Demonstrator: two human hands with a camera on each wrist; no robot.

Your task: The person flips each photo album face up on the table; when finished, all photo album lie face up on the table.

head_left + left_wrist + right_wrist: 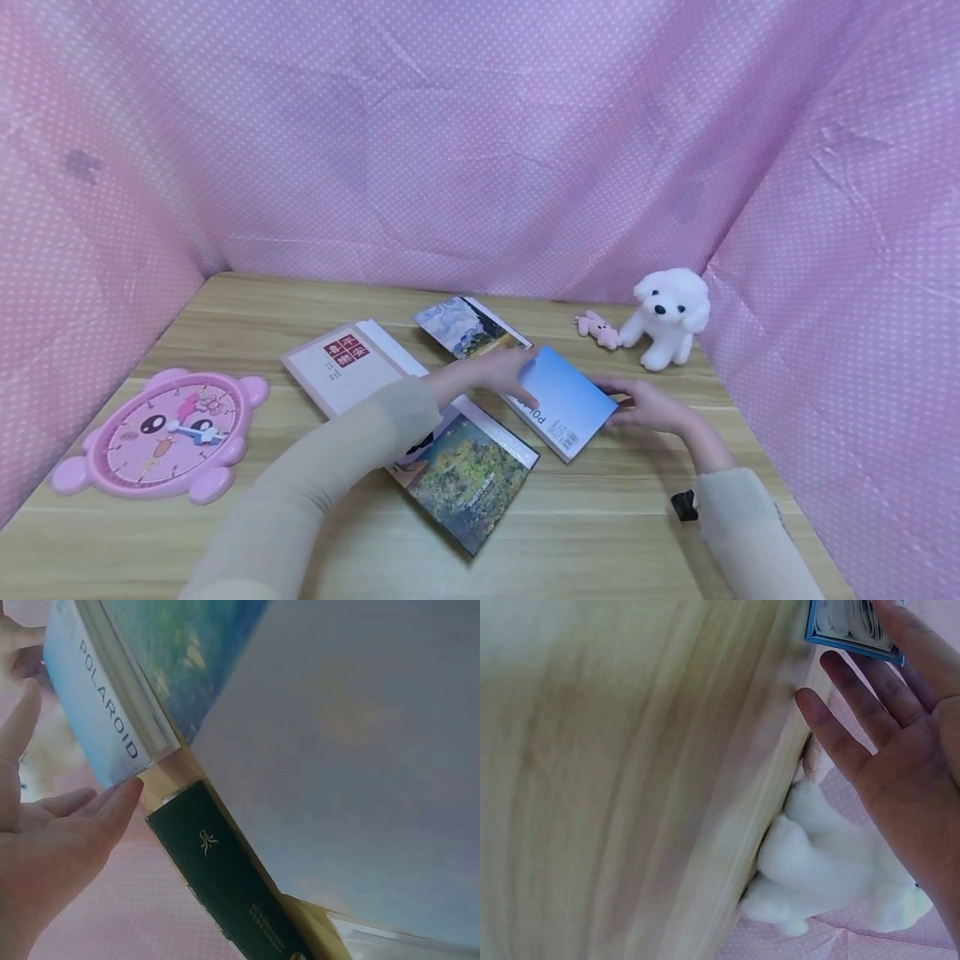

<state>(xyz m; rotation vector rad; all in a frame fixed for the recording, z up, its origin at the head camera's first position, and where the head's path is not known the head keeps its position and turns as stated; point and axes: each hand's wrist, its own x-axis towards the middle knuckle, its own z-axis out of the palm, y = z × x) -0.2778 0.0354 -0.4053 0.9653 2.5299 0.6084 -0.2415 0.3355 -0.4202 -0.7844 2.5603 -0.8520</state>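
That blue book (564, 398) right of centre on the wood bench (600, 533) looks like a light, stiff, glossy hardback, probably slippery, so grab its long edges, where the left hand (501, 372) and right hand (647, 406) rest with flat, straight fingers, clamping nothing.

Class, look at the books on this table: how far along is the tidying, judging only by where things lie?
Done: nothing looks stacked; the white book, landscape book and painting book lie spread on the table.
In hand: the left hand and right hand hold the blue book by opposite edges.
Left: seemingly gathering the other three.
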